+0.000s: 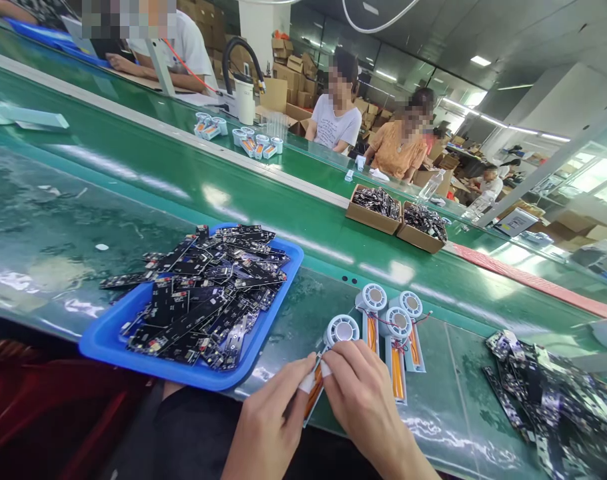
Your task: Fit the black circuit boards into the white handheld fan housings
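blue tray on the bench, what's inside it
Black circuit boards, heaped in the blue tray, some jutting past its left rim. The pile hides most of the tray's floor; whatever lies underneath can't be seen.

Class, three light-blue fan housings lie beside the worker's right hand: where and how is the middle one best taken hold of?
Probably by the handle's lower end, pinching its two long side walls from the worker's side. The middle fan housing lies head away, and that end juts past the right-hand one's, while loose red wires lie about the head end.
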Demonstrator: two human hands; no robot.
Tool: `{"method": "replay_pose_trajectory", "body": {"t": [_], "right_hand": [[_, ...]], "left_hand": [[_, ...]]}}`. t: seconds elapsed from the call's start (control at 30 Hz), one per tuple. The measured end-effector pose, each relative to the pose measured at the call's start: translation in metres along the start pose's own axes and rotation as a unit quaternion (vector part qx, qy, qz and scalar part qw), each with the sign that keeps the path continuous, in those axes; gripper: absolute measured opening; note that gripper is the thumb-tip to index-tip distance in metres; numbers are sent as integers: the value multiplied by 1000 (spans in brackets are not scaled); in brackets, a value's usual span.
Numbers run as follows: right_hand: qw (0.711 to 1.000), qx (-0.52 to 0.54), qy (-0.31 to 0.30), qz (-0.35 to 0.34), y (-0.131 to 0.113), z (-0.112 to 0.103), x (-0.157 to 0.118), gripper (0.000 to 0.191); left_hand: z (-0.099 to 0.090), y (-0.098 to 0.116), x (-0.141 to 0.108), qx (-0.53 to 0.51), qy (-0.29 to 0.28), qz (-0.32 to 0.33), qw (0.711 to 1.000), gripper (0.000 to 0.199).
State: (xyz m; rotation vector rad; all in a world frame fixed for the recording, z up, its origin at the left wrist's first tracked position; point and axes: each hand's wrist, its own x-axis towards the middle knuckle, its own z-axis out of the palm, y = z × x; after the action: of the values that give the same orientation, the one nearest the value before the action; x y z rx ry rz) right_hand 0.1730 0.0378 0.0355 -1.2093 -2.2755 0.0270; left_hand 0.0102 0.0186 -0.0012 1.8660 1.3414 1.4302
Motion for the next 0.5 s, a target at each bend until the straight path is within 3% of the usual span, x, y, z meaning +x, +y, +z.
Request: {"method": "replay_pose_trajectory", "body": {"t": [0.2, 0.4, 0.5], "right_hand": [[979, 181, -53, 80, 13, -2, 4, 21], [984, 149, -36, 93, 9, -3, 0, 19], [983, 141, -67, 95, 1, -15, -6, 30]], "left_hand": [[-13, -8, 12, -104, -117, -101, 983, 27], [-11, -14, 10, -161, -145, -188, 958, 28], [-11, -16, 5, -140, -142, -238, 951, 35]]}}
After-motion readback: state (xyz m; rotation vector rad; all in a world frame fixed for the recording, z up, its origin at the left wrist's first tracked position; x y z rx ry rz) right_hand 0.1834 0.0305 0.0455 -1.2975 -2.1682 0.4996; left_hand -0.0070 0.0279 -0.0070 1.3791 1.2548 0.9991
